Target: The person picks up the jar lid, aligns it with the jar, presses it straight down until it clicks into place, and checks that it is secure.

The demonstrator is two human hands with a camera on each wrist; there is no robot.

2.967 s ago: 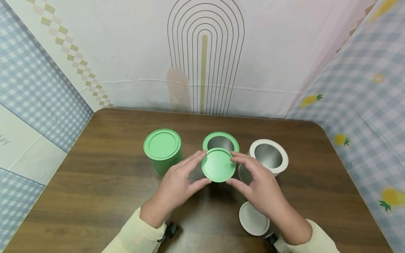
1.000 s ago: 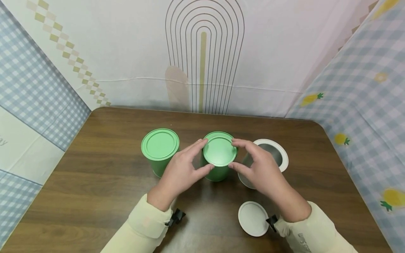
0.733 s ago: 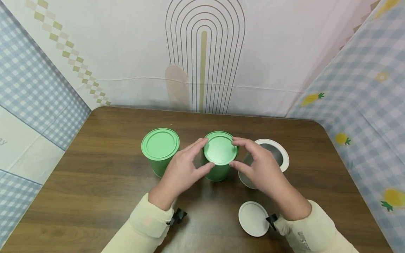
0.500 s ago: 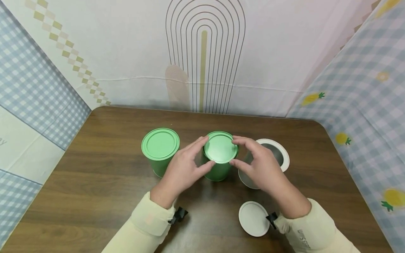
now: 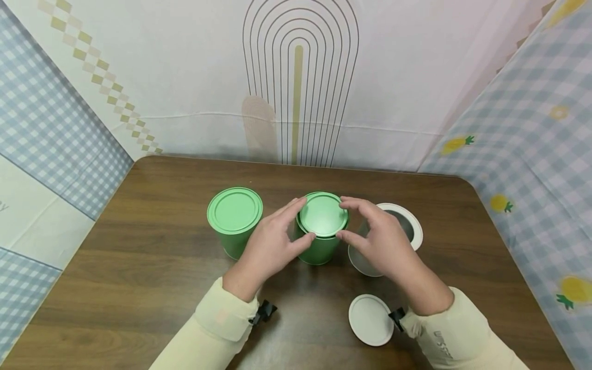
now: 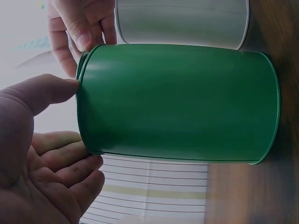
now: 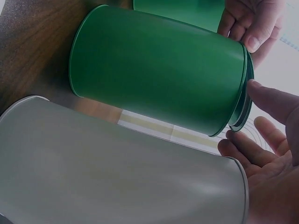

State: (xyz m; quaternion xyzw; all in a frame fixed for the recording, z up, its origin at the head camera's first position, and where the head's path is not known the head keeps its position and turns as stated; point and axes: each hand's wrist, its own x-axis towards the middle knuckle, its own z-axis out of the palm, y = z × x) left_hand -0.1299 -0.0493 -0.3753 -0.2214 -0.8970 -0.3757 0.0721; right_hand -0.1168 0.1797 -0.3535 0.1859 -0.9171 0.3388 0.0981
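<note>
A round green lid lies over the mouth of the middle green can. My left hand pinches the lid's left edge between thumb and fingers, and my right hand pinches its right edge. In the right wrist view the lid sits slightly tilted, with a gap between it and the can's rim on one side. The left wrist view shows the can's green wall upright on the table, both thumbs right at its top rim.
Left of the hands stands another green can with its lid on. An open white can stands at the right, partly behind my right hand. A white lid lies nearer on the brown wooden table.
Both hands have carried the green lid away from me onto the middle can's opening. Over the last second it has slid slightly farther back, baring a little of the can's front rim.
</note>
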